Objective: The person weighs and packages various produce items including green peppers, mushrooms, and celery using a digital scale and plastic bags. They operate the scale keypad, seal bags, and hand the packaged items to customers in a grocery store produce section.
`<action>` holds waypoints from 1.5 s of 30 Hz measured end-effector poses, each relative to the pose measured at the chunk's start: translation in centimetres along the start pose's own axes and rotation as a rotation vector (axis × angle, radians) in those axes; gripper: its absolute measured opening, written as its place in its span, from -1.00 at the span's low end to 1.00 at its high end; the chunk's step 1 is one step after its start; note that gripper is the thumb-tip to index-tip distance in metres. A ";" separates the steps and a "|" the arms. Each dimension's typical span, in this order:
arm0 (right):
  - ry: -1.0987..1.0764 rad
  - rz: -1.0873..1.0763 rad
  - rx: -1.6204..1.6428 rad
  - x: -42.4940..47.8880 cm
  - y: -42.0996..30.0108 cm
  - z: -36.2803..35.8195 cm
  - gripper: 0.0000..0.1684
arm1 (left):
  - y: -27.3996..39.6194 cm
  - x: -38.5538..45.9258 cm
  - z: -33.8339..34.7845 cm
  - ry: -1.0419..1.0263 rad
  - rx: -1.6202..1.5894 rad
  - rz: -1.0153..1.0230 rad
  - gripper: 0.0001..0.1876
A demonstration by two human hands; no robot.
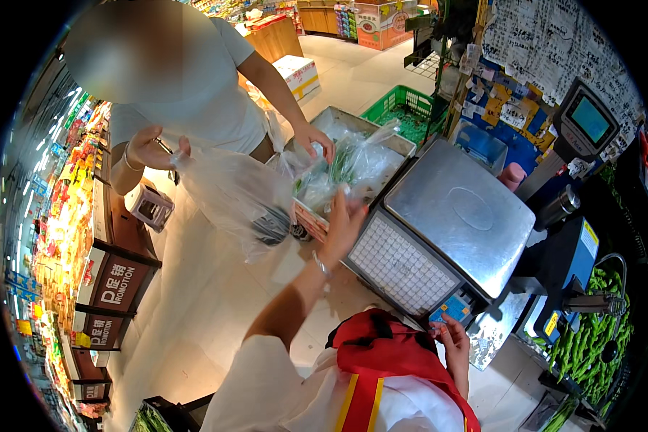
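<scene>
My left hand (344, 224), blurred and wearing a bracelet, reaches over the near rim of a metal-edged bin (402, 141). Its fingers are beside a clear plastic bag of green vegetables (345, 164); whether they touch it is unclear. My right hand (453, 343) is at the front corner of an electronic label scale (405, 259), by its blue panel (450, 310). Its fingertips are close together there, and anything small between them is hard to make out. The scale's steel pan (461, 208) holds nothing.
Across the bin, a person (194, 119) holds up a clear bag with dark contents (270, 224) and reaches toward the bin. The scale's display (588, 119) rises at right. Behind are a green crate (399, 108) and a bottle (559, 208); green peppers (588, 345) lie lower right.
</scene>
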State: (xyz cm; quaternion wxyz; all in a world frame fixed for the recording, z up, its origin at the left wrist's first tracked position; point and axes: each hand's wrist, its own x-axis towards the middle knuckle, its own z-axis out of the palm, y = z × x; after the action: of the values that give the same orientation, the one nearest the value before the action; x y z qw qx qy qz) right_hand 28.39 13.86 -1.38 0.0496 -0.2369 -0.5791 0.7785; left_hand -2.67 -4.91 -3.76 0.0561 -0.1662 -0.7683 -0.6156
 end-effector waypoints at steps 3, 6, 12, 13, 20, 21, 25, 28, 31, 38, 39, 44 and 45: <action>-0.012 0.003 0.027 -0.1 0.1 0.1 -0.62 | -1.3 -8.9 -1.6 0.115 -0.273 -0.169 -0.34; -0.013 0.026 -0.018 -0.3 0.2 -0.2 -0.64 | -2.7 -12.7 -8.0 0.667 0.145 -0.286 -0.22; -0.037 0.065 -0.095 0.2 0.6 -0.6 -0.65 | -4.4 -7.0 -19.0 0.440 0.485 0.050 -0.29; -0.040 0.059 -0.118 0.3 0.7 -0.5 -0.65 | -4.8 -5.6 -20.0 0.186 0.582 -0.186 -0.39; -0.065 0.004 -0.147 -0.4 0.2 -0.2 -0.67 | -6.3 -1.6 -15.8 0.334 -0.345 -0.376 -0.65; -0.057 0.006 -0.129 -0.6 0.1 -0.2 -0.67 | -4.9 -0.9 -15.4 0.346 -0.507 -0.409 -0.66; -0.034 -0.011 -0.070 -1.5 -0.1 -0.4 -0.68 | 4.9 1.8 -12.8 0.041 -0.721 -0.238 -0.69; 0.027 -0.006 -0.008 -1.9 0.0 -0.6 -0.69 | 13.2 4.4 -8.1 -0.370 -1.228 -0.191 -0.80; 0.052 -0.060 -0.004 -2.7 0.1 -1.0 -0.70 | 18.9 7.4 -0.7 -0.800 -1.346 0.080 -0.84; 0.221 -0.023 0.078 -5.5 0.5 -2.5 -0.68 | 22.1 10.3 10.4 -0.863 -0.929 0.022 -0.86; 0.279 0.040 0.112 -5.9 0.6 -2.7 -0.68 | 21.6 10.3 11.8 -0.762 -0.919 -0.077 -0.85; 0.385 -0.054 0.028 -6.9 1.6 -3.8 -0.70 | 17.7 8.7 19.4 -0.649 -0.778 -0.285 -0.78; 0.401 -0.072 0.051 -6.7 2.0 -3.9 -0.72 | 17.1 8.2 20.7 -0.591 -0.724 -0.295 -0.79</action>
State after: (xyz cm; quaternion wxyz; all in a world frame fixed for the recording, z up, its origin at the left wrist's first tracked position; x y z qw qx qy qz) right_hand 36.37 14.33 -2.01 0.1977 -0.3650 -0.5458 0.7279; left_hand -2.39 19.78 9.56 -0.3137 -0.2319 -0.5031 -0.7712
